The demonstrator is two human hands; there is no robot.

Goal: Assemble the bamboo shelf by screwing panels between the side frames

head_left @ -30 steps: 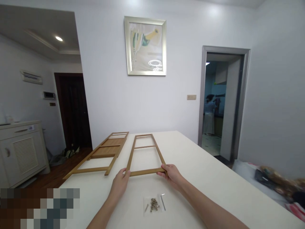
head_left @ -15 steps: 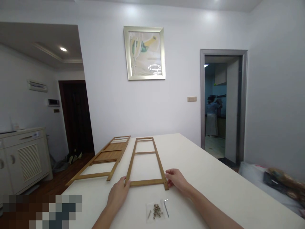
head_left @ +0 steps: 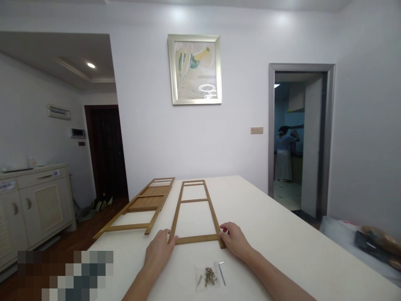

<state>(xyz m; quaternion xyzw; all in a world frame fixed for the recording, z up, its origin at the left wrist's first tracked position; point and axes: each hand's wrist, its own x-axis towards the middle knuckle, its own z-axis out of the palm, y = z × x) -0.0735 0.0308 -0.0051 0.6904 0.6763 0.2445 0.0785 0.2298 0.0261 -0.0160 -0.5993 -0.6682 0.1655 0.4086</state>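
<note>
At six o'clock, our bag point(head_left: 202, 271) contains screws point(head_left: 209, 276); left hand point(head_left: 159, 247) pinches the frame point(head_left: 198, 239), right hand point(head_left: 237, 241) is half-curled, grip unclear.

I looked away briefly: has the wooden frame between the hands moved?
Yes: judged against the bag of screws on the table, the near end of the wooden frame now appears lower, closer to that bag.

I read no text, brand or number. Two labels point(head_left: 56, 172) on the cabinet point(head_left: 44, 211), left side of frame, are too blurred to decipher.
</note>
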